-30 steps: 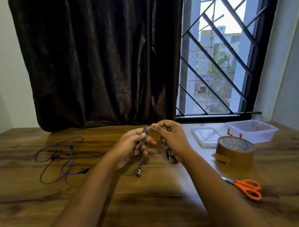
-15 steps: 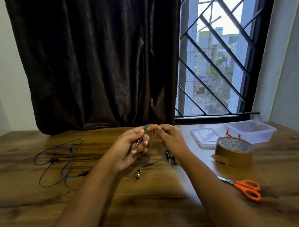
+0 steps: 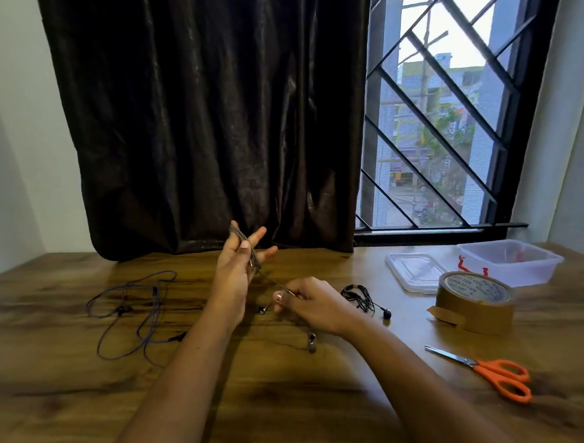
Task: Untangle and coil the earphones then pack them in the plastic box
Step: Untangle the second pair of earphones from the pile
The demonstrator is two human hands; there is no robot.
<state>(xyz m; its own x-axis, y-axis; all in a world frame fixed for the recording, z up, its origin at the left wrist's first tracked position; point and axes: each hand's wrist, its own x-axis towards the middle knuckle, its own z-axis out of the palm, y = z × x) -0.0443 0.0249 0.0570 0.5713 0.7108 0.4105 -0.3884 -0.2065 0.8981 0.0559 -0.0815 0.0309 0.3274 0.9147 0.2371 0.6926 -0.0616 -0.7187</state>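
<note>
My left hand [image 3: 235, 269] is raised with its fingers spread straight, and a grey earphone cable [image 3: 253, 258] is wound round them. My right hand [image 3: 309, 302] is lower and to the right, pinching the same cable, which runs taut between both hands. Two grey earbuds [image 3: 311, 343] hang down onto the table below my right hand. A coiled black earphone [image 3: 361, 296] lies just right of my right hand. A tangled blue earphone [image 3: 136, 310] lies on the table to the left. The clear plastic box [image 3: 509, 264] sits at the far right with something red inside.
The box's clear lid [image 3: 412, 271] lies flat beside it. A brown tape roll [image 3: 474, 303] stands in front of the box. Orange-handled scissors [image 3: 488, 372] lie near the right front. A dark curtain [image 3: 201, 117] hangs behind the wooden table [image 3: 276, 405].
My left hand rose and spread its fingers with the cable looped on them. My right hand moved down and right, drawing the cable taut. The coiled black earphone has come into view.
</note>
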